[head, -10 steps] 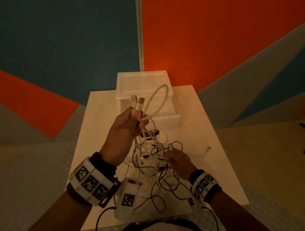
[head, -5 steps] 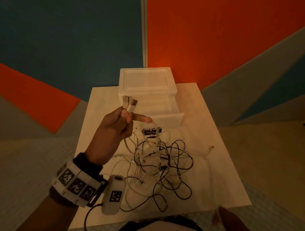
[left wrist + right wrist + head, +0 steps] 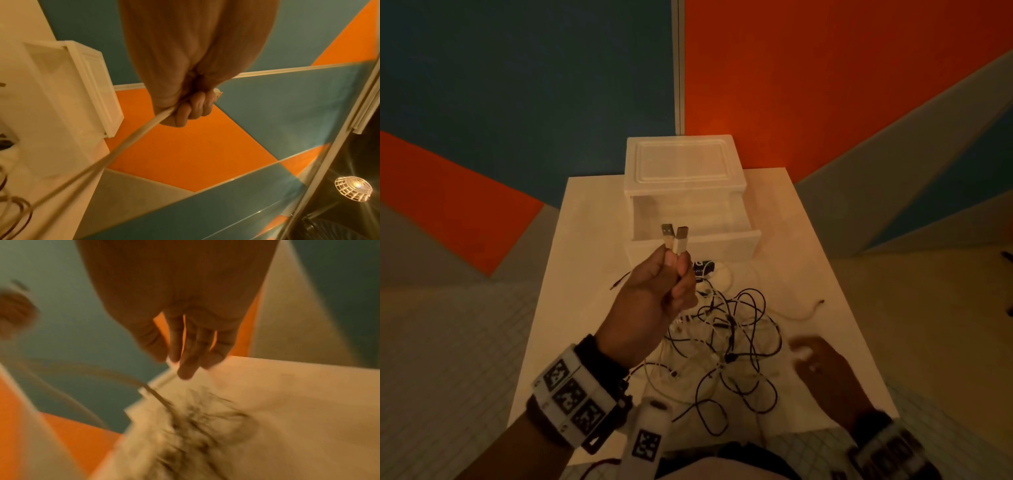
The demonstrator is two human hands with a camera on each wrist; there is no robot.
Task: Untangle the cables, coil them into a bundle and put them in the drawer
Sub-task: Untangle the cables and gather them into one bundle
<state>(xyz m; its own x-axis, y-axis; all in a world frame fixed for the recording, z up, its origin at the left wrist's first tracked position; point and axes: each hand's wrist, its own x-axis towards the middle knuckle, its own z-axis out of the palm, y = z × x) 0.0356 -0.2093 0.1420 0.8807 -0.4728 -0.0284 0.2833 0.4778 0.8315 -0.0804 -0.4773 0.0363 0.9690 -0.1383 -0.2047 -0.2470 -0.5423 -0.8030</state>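
Note:
My left hand is raised above the table and grips a white cable by its two USB plugs, which stick up side by side above my fist. In the left wrist view the white cable runs taut from my curled fingers down toward the table. A tangle of black and white cables lies on the white table. My right hand, blurred, hovers over the tangle's right side with its fingers straight and nothing in them. The white drawer box stands at the back with its drawer pulled out.
A small dark label or tag lies just in front of the drawer. One loose white cable end trails toward the table's right edge. Painted wall panels stand behind the table, and tiled floor surrounds it.
My right hand left the tangle and went out of view, then came back in over the tangle's right side. The white cable's loop above my left fist is gone; my left index finger has curled back.

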